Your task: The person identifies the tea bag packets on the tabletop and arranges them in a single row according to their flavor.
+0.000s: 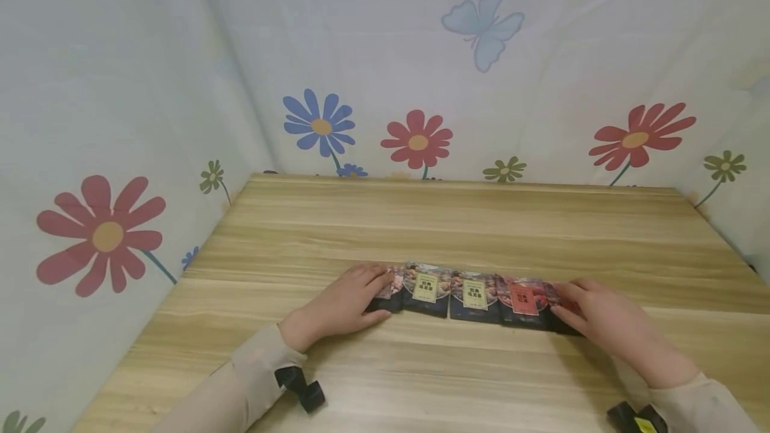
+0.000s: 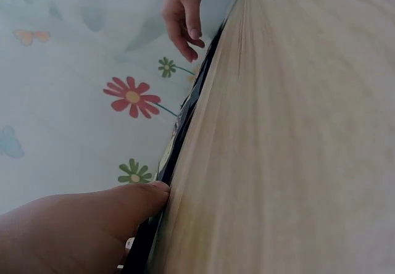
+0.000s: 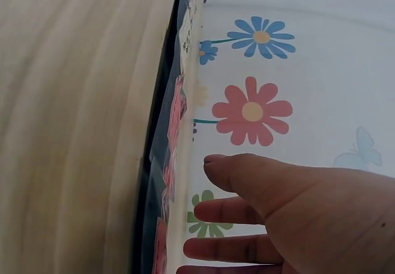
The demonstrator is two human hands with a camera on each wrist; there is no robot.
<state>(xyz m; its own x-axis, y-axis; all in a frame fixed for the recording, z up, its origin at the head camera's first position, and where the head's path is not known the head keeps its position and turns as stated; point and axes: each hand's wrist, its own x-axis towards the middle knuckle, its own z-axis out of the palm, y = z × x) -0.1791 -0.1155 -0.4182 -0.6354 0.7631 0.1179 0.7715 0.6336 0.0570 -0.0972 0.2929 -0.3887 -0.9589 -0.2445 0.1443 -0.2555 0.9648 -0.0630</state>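
Several flat dark food packets with printed labels lie side by side on the table in the head view. Two in the middle, a yellow-label packet (image 1: 426, 287) and its twin (image 1: 474, 295), sit left of a red-label packet (image 1: 522, 299). My left hand (image 1: 345, 296) rests over the leftmost packet (image 1: 394, 301), fingers extended, partly hiding it. In the left wrist view its thumb (image 2: 145, 199) touches the packet edge. My right hand (image 1: 607, 323) is over the right end of the row, covering part of a packet there. The right wrist view shows its fingers (image 3: 231, 249) fairly straight and apart, holding nothing.
The wood-grain table (image 1: 457, 379) extends around the row on all sides. Behind it and at both sides hangs a pale curtain (image 1: 385, 32) printed with flowers and a butterfly. Black devices (image 1: 299, 387) are strapped at both wrists.
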